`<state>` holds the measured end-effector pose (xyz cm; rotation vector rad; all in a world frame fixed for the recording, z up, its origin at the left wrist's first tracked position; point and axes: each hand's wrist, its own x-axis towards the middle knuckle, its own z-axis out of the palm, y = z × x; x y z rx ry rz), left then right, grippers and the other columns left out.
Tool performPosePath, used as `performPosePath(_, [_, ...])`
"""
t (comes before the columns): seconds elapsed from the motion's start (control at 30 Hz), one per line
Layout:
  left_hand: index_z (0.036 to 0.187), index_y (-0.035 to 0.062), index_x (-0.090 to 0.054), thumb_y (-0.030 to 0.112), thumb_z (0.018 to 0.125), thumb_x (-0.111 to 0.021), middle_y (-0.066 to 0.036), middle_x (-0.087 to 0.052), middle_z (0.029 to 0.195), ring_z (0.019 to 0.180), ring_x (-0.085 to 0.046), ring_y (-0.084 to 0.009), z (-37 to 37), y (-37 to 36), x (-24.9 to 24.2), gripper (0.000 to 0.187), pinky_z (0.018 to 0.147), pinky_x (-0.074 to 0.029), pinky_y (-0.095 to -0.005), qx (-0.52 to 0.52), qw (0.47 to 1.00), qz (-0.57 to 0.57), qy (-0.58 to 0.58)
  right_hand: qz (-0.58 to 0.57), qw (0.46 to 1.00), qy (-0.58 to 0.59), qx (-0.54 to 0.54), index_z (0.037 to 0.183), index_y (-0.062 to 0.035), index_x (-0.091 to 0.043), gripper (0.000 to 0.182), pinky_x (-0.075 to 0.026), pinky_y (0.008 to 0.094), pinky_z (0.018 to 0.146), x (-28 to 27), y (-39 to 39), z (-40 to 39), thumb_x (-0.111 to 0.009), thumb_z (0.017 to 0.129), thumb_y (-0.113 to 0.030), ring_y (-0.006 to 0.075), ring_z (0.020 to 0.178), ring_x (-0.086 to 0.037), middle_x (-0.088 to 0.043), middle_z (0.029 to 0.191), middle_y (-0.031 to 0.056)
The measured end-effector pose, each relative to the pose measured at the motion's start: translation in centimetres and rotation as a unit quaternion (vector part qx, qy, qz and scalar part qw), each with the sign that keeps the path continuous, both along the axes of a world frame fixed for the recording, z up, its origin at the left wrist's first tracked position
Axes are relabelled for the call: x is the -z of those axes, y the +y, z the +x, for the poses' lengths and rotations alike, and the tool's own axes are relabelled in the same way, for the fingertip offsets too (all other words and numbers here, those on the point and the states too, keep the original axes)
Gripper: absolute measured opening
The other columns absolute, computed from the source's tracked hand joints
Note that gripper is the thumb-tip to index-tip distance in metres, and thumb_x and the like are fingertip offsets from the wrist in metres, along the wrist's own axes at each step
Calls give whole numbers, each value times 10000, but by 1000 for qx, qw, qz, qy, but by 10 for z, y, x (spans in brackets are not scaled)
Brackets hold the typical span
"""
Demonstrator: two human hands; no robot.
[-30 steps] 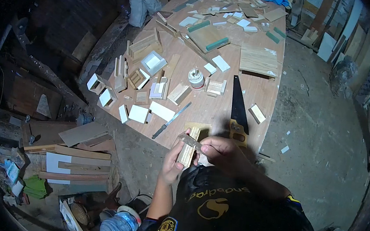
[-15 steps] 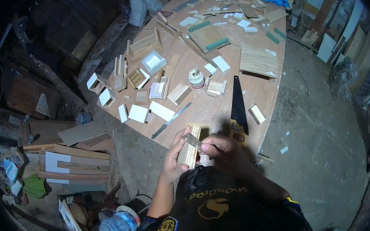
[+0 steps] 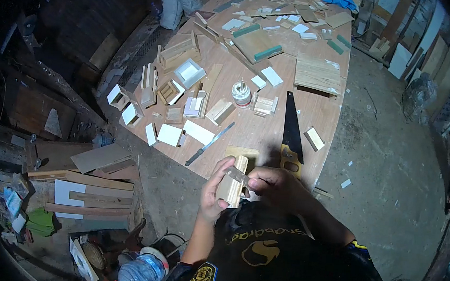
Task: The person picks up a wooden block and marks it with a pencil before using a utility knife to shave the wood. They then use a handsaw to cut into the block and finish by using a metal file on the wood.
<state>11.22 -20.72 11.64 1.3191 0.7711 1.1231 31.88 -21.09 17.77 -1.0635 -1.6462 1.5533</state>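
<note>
Close in front of my body, near the table edge, my left hand (image 3: 213, 192) grips a small pale wooden block (image 3: 234, 196) from its left side, thumb and fingers around it. My right hand (image 3: 270, 181) pinches a flat grey-brown strip (image 3: 238, 174) that lies across the block's upper face. The strip's far end reaches the fingertips of my left hand. Just beyond my right hand, a handsaw (image 3: 291, 141) with a yellowish handle lies on the table. A thin saw blade with a dark handle (image 3: 208, 145) rests beyond my left hand.
The wooden table (image 3: 260, 138) carries a glue jar (image 3: 241, 95), several small wooden box parts, white pieces (image 3: 170, 135) and a larger wooden panel (image 3: 316, 73). Boards (image 3: 92, 190) are stacked on the floor at left. A large plastic bottle (image 3: 141, 273) stands at lower left.
The strip has slid slightly down and right along the block with my right hand. The block's angle has shifted a little, and the whole view has moved slightly.
</note>
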Motion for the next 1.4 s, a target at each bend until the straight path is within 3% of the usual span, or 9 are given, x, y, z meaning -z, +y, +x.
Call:
performPosePath(0.33, [1322,-104,-420,730,694,-606,-216,-395,1371,1296,-372,-298,-1,-3,-1,1060,1075,-254,-400,32,999,0,-21,65,996,-35,42,916,-18,-567,308,-447,334,679,9,-19,6,-496,961,-315,178,707,-558,-561,734,123])
performPosePath(0.4, [1334,-98,-409,728,694,-608,-222,-387,1388,1290,-390,-301,-4,-6,1,1064,1074,-260,-394,71,993,-87,-46,42,998,0,51,908,-15,-562,294,-447,336,678,5,-20,5,-495,961,-296,170,710,-555,-557,735,115])
performPosePath(0.53, [1346,-87,-398,707,708,-614,-226,-378,1401,1292,-390,-306,-8,-3,-1,1041,1073,-262,-394,103,990,-87,-30,32,997,-3,72,902,-13,-561,284,-446,336,676,7,-22,-2,-494,960,-283,166,711,-553,-560,737,112])
performPosePath(0.93, [1352,-86,-389,709,743,-566,-240,-354,1405,1318,-341,-320,4,-8,-3,1017,1086,-239,-411,46,996,-43,-66,-4,998,-33,54,922,-25,-604,221,-445,306,698,-7,-22,3,-546,938,-237,128,749,-547,-577,772,47])
performPosePath(1.13, [1384,-82,-330,739,766,-497,-205,-310,1445,1346,-307,-308,-5,2,-1,1041,1098,-237,-411,123,987,-97,-20,-47,993,66,86,892,-10,-577,259,-423,253,640,5,-22,-1,-499,959,-248,88,683,-499,-524,735,14])
performPosePath(1.2, [1433,-50,-182,691,735,-584,-186,-256,1470,1352,-298,-305,-6,5,-2,1095,1087,-279,-451,203,966,-113,-116,-183,967,143,106,841,-7,-574,325,-417,259,636,9,-19,-3,-471,960,-292,78,674,-483,-541,731,7])
performPosePath(1.3, [1457,-34,-89,534,715,-736,-171,-284,1453,1323,-347,-294,-2,1,6,1136,1063,-335,-480,237,942,-127,-198,-218,955,161,119,836,-19,-569,332,-403,239,629,9,-18,-6,-462,952,-310,69,662,-469,-532,729,-3])
performPosePath(1.37, [1434,-43,-184,401,755,-757,-168,-369,1398,1258,-434,-281,-1,-7,8,993,1030,-378,-443,117,991,-56,5,-247,942,187,129,850,-28,-553,284,-386,222,610,10,-18,-9,-464,954,-276,62,656,-451,-513,739,-6])
performPosePath(1.4, [1371,-53,-319,310,793,-730,-152,-474,1301,1170,-513,-261,9,-8,4,797,993,-406,-395,29,999,-20,30,-275,928,210,136,864,-37,-537,235,-370,204,592,10,-17,-10,-467,955,-242,55,650,-432,-494,750,-9])
